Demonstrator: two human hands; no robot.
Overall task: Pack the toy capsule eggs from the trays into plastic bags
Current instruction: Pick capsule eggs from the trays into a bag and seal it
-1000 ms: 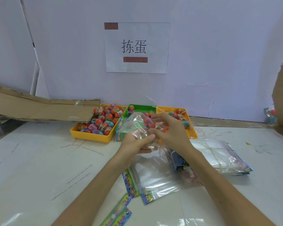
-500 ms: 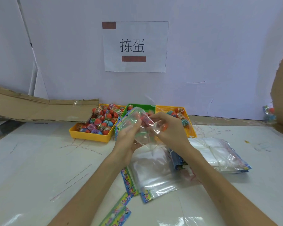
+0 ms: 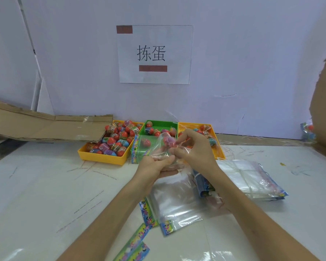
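A plastic bag (image 3: pixel 156 148) is gripped by the left hand (image 3: pixel 154 165) and the right hand (image 3: pixel 195 150). A capsule egg (image 3: pixel 166 139) is seen inside.

Glossy clear plastic bag (image 3: pixel 159 147); seemingly glossy plastic trays (image 3: pixel 102 157).

Regrip of the plastic bag (image 3: pixel 155 147).
The left hand (image 3: pixel 154 166) has dropped from the bag's mouth and now holds the film from beneath, fingers palm-up under it and thumb on top. The bag, earlier stretched towards the right hand (image 3: pixel 195 149), now sags crumpled between the two.
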